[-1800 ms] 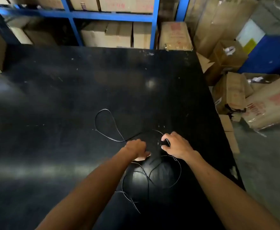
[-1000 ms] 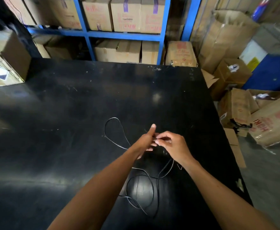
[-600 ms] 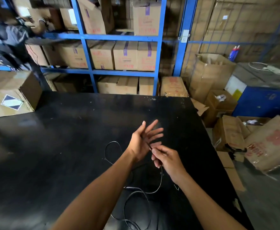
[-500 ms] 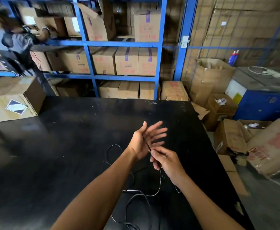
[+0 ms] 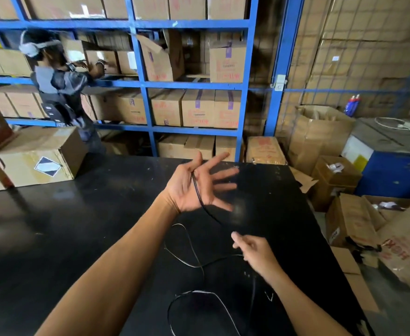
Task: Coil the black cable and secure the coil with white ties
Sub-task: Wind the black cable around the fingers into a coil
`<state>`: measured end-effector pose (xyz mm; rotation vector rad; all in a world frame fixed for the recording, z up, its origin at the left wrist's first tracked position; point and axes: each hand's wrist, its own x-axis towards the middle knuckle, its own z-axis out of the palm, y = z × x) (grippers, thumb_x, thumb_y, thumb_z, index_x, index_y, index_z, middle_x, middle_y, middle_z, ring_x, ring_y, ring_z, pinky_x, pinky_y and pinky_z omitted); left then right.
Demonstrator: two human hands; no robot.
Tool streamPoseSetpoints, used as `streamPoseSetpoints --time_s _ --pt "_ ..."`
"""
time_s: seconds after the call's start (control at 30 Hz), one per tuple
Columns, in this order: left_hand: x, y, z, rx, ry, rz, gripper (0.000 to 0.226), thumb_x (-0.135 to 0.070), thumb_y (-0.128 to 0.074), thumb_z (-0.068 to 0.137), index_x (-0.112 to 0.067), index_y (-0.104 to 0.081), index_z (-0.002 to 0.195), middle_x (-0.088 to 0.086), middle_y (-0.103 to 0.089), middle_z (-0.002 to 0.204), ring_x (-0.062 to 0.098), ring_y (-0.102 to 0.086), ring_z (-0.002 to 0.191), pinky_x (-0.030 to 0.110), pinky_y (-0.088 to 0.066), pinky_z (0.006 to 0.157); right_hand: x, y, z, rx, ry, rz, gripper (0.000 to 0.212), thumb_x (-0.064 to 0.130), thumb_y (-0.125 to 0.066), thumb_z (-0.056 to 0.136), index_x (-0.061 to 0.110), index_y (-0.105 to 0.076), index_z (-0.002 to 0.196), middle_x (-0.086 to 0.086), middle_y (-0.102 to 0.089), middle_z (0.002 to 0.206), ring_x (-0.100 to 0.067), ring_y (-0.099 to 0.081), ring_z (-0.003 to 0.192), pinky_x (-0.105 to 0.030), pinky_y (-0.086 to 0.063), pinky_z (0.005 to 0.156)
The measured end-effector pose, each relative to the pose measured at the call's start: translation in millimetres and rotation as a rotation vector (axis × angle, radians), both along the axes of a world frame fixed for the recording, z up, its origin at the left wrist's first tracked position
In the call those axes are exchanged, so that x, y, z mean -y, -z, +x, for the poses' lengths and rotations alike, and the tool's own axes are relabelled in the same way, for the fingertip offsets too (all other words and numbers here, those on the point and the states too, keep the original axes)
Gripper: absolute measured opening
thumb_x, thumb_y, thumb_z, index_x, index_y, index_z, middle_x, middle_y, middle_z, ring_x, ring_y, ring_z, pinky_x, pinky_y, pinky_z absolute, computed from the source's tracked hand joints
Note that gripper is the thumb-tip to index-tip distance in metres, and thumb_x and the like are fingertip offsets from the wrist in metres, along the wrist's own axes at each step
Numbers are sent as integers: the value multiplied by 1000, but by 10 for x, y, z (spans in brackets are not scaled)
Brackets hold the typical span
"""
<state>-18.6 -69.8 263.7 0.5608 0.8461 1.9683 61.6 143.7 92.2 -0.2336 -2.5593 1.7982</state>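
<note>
Black cable [image 5: 200, 197] is hard to follow vs the black counter [image 5: 78, 226]: only the glints show its loops, and the lowest loop is cut off by the bottom edge of the frame. The stretch btwn the two hands fades into the dark surface, so its exact path there can't be traced. A small white fleck [image 5: 269, 297] lies on the counter near the right forearm, too small to say what it is. No white ties can be made out.

Left hand [image 5: 194, 187] is raised above the counter, palm toward the camera, fingers spread wide; the cable runs from btwn thumb and forefinger down across the palm, then off the heel of the hand. Fingertips are motion-blurred.

Right hand [image 5: 255, 251] is lower and nearer, fingers curled in with thumb against them, grip pinching the cable where it comes across from the left. Loose loops lie on the counter btwn and below the forearms
</note>
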Motion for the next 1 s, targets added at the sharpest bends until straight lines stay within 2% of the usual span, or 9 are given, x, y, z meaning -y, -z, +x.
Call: streamPoseSetpoints --time_s 0.1,0.2,0.27,0.4,0.57,0.63,0.77,0.9,1.0 --pt "84 123 148 -31 166 -192 66 -66 -18 98 -33 -26 155 13 -13 166 45 -3 150 81 -12 103 -65 -348 -355 -67 92 142 40 55 -74 86 20 -74 66 7 -68 61 -18 -65 67 -35 -53 65" --pt "131 308 267 -86 204 -450 67 -69 -22 95 -37 -28 154 11 -14 166 45 -3 150 80 -16 104 -131 -824 -654 -171 2 327 24 48 -76 87 29 -72 73 14 -70 72 -7 -67 74 -21 -44 59" --pt "163 409 300 -35 121 -539 69 -70 -26 93 -37 -28 154 11 -13 166 44 -1 151 81 -14 105 -122 -1074 -772 -264 -52 406 17 45 -79 85 30 -75 79 13 -72 76 -3 -67 77 -22 -47 64" --pt "289 499 201 67 -137 -528 67 -66 -26 95 -32 -33 152 9 -3 168 42 5 151 83 -11 105 7 -1273 -786 -374 -88 483 19 46 -77 87 27 -79 86 13 -73 77 0 -67 77 -24 -53 67" --pt "371 431 23 175 -384 -299 61 -63 -32 95 -28 -53 141 14 -3 167 45 7 150 86 -8 102 129 -1134 -489 -329 -170 308 20 42 -59 100 33 -76 94 12 -68 71 -1 -64 66 -23 -50 62" --pt "405 371 -40 201 -465 -162 60 -62 -31 96 -28 -54 140 17 -5 166 48 5 149 87 -5 100 173 -966 -327 -282 -216 104 23 37 -55 104 35 -78 98 6 -61 63 -3 -53 53 -26 -41 52" --pt "434 188 -158 157 -531 71 59 -60 -23 99 -28 -50 141 21 -6 165 52 0 147 88 -3 99 334 -618 -34 -136 -304 -254 25 29 -54 106 30 -79 107 -3 -42 62 -6 -39 49 -25 -26 43" --pt "385 13 -184 59 -485 171 57 -59 -22 100 -31 -48 143 23 -14 163 56 -15 143 88 -20 94 405 -409 35 -44 -323 -322 27 32 -53 106 30 -79 109 0 -41 60 -9 -34 48 -25 -29 44" --pt "345 -103 -129 17 -383 218 58 -59 -20 101 -36 -29 154 22 -9 164 59 -14 143 88 -16 95 397 -323 10 34 -375 -162 29 44 -52 105 36 -80 104 6 -44 60 -5 -40 47 -22 -36 46"
